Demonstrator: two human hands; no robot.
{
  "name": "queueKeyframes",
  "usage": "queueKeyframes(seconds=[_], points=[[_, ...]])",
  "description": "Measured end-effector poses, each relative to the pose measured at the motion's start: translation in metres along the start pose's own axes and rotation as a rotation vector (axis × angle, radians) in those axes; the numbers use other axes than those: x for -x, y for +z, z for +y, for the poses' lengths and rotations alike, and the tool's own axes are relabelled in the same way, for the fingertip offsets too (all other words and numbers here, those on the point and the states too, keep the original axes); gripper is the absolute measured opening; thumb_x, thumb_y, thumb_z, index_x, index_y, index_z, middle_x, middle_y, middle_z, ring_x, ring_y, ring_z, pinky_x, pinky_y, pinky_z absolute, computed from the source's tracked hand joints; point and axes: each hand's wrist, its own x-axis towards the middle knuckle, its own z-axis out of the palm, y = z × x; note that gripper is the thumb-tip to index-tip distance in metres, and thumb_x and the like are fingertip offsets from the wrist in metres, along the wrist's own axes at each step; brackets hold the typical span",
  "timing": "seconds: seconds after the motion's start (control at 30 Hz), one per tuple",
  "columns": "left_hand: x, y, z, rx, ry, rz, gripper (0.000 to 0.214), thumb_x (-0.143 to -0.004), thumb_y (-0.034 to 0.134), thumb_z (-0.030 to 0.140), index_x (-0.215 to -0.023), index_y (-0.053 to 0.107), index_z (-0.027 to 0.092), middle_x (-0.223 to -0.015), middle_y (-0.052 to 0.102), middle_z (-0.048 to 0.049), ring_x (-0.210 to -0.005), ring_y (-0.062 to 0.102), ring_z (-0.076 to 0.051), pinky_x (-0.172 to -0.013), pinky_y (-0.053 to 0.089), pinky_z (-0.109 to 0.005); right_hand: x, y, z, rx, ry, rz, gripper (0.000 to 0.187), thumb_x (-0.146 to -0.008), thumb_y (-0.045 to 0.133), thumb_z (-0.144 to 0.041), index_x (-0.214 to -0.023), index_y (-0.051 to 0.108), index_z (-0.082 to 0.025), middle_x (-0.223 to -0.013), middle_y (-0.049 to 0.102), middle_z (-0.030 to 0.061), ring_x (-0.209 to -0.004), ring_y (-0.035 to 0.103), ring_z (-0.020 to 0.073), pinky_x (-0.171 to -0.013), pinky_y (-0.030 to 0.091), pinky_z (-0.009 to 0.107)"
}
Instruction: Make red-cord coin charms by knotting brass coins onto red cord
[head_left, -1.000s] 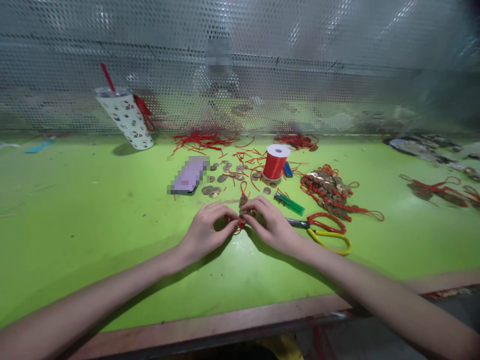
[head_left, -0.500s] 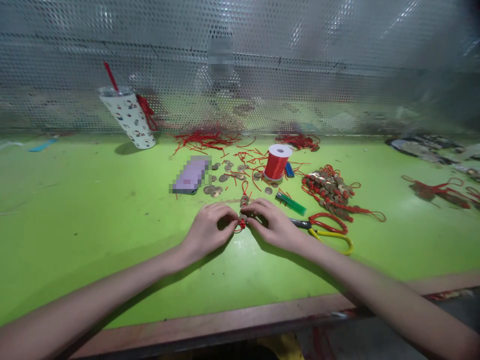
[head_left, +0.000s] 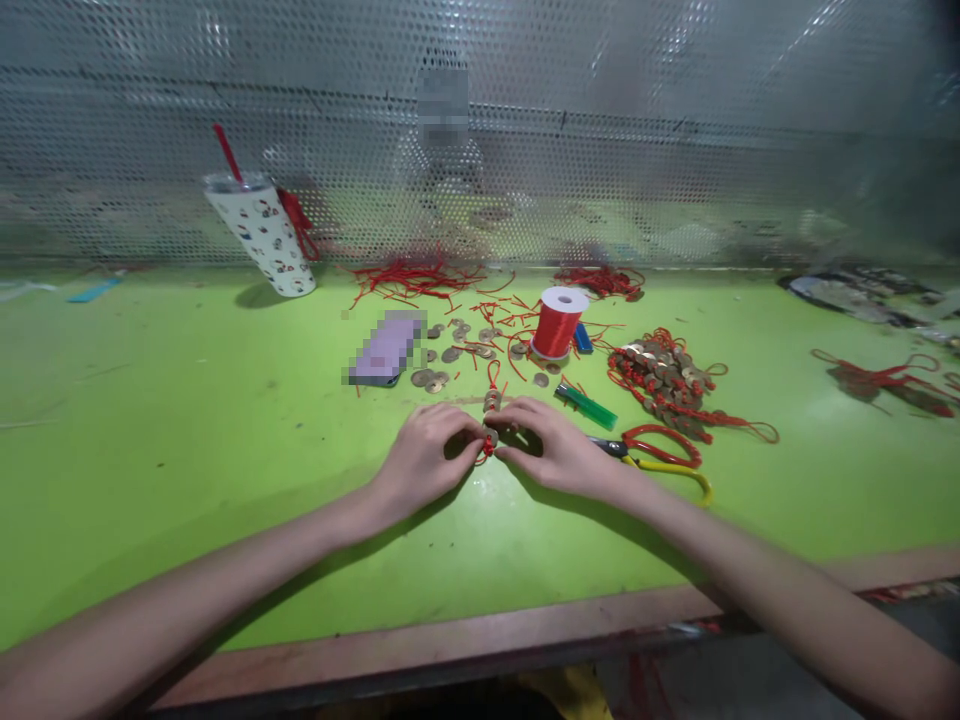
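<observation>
A red cord strung with brass-coloured coins (head_left: 492, 400) lies on the green table in front of me, its loop pointing away and a red knot at the near end. My left hand (head_left: 433, 450) pinches the lowest coin beside the knot between thumb and forefinger. From the other side, my right hand (head_left: 551, 447) has its forefinger and thumb tips at the same coin and knot; the exact contact there is too small to make out. Scissors (head_left: 664, 455) with one red and one yellow handle rest right of my right hand, their blades partly hidden behind it.
Beyond my hands lie loose coins (head_left: 451, 355), a phone (head_left: 388, 347), a red cord spool (head_left: 556, 330), a green lighter (head_left: 587, 407) and a blue lighter (head_left: 583, 339). Strung coins (head_left: 664, 375) are heaped to the right. A tumbler (head_left: 266, 235) stands at back left before a perforated metal screen (head_left: 337, 130).
The view has shifted slightly. My right thumb and forefinger are a little wider apart at the coin, while my left hand keeps its pinch.
</observation>
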Motion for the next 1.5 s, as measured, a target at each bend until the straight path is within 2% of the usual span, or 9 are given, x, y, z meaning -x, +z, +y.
queueKeyframes(seconds=[0.23, 0.5, 0.9, 1.13, 1.5], points=[[0.001, -0.001, -0.002, 0.051, 0.005, -0.05, 0.007, -0.09, 0.068, 0.013, -0.086, 0.068, 0.019, -0.087, 0.075, -0.0025, -0.087, 0.067, -0.022, -0.08, 0.047, -0.037, 0.0, 0.0, 0.002, -0.011, 0.005, -0.01, 0.027, -0.094, 0.067, -0.023, -0.12, 0.067, -0.016, -0.113, 0.069, 0.0134, -0.107, 0.064, 0.026, -0.095, 0.053, 0.044], [0.001, 0.002, 0.0, -0.049, 0.025, -0.067, 0.007, -0.097, 0.059, 0.018, -0.091, 0.063, 0.017, -0.091, 0.072, -0.0063, -0.089, 0.064, -0.024, -0.079, 0.048, -0.039, -0.001, 0.0, 0.004, -0.018, 0.01, -0.021, 0.028, -0.094, 0.069, -0.027, -0.119, 0.068, -0.016, -0.109, 0.069, 0.0124, -0.1, 0.065, 0.0245, -0.09, 0.054, 0.042], [0.0, -0.007, -0.008, 0.177, -0.007, -0.114, 0.009, -0.093, 0.067, 0.019, -0.092, 0.075, 0.02, -0.093, 0.077, -0.0057, -0.09, 0.069, -0.022, -0.083, 0.053, -0.036, -0.001, -0.001, 0.004, -0.033, 0.025, -0.02, 0.025, -0.093, 0.071, -0.026, -0.117, 0.067, -0.02, -0.11, 0.071, 0.0104, -0.101, 0.066, 0.0241, -0.091, 0.054, 0.043], [-0.002, -0.006, -0.004, 0.16, -0.049, -0.087, 0.008, -0.091, 0.066, 0.017, -0.089, 0.073, 0.02, -0.09, 0.078, -0.0036, -0.086, 0.071, -0.021, -0.08, 0.054, -0.034, -0.001, -0.001, 0.002, -0.042, 0.027, -0.02, 0.024, -0.093, 0.07, -0.023, -0.116, 0.067, -0.018, -0.107, 0.07, 0.0104, -0.099, 0.065, 0.0231, -0.089, 0.053, 0.04], [-0.005, -0.011, -0.005, 0.097, -0.049, -0.159, 0.012, -0.094, 0.064, 0.023, -0.084, 0.071, 0.02, -0.091, 0.071, -0.0054, -0.092, 0.064, -0.023, -0.081, 0.051, -0.036, -0.001, 0.0, 0.004, -0.036, 0.012, -0.022, 0.024, -0.093, 0.07, -0.024, -0.116, 0.067, -0.019, -0.105, 0.069, 0.0094, -0.098, 0.064, 0.0231, -0.089, 0.053, 0.04]])
